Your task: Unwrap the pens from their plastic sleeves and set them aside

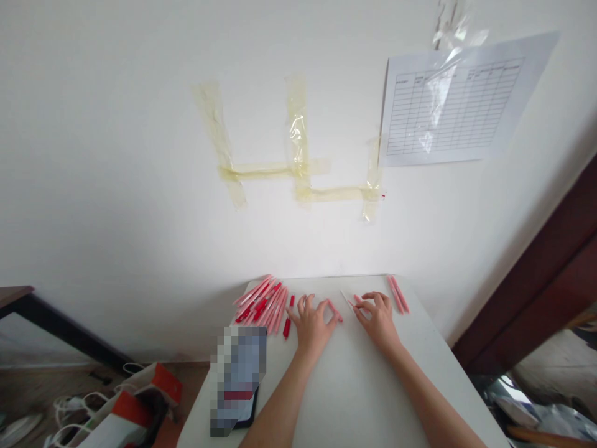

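Observation:
My left hand (311, 322) rests on the white table (354, 386), its fingers pinching a pink pen barrel (334, 310) at its right side. My right hand (377, 315) lies close by, fingers curled on a thin pale refill (347, 298) and a pink piece. A heap of pink barrels and red caps (262, 301) lies just left of my left hand. A loose red cap (286, 327) sits beside that hand. Two pink pens (398, 294) lie right of my right hand near the table's far edge.
A phone (237, 379) lies at the table's left front. The table butts against a white wall carrying yellowed tape (298, 155) and a printed sheet (459, 102). Bags and cables (116, 407) sit on the floor at left; a dark wooden frame (545, 280) stands at right.

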Action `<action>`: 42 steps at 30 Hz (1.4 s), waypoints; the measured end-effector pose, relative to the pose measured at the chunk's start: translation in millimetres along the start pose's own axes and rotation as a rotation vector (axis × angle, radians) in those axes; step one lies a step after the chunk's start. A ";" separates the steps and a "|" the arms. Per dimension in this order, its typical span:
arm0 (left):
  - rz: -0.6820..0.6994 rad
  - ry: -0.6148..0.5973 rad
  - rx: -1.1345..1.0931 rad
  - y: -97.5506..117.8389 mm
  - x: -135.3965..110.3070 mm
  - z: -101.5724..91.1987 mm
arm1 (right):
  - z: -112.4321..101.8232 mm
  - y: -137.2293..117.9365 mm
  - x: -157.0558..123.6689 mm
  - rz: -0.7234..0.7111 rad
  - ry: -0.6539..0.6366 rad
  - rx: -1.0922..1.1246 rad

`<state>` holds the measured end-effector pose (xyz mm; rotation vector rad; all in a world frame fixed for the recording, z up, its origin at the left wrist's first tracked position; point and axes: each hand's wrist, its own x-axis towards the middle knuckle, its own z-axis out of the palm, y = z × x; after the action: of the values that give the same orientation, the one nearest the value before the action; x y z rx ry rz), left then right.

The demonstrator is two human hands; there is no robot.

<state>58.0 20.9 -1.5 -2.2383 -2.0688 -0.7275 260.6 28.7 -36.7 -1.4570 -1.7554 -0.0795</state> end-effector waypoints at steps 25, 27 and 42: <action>0.067 -0.030 -0.027 3.5 0.0 -7.6 | 2.4 10.6 -0.9 0.011 0.021 -0.023; 0.074 -0.028 -0.038 1.9 0.2 -5.4 | 2.8 11.5 -0.8 0.008 0.022 -0.018; 0.092 0.013 -0.097 -2.0 0.2 1.5 | -3.1 3.7 -1.0 -0.007 -0.039 -0.018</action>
<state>56.6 21.8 -3.3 -2.3536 -1.9504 -0.8504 265.3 27.5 -36.9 -1.4744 -1.7952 -0.0708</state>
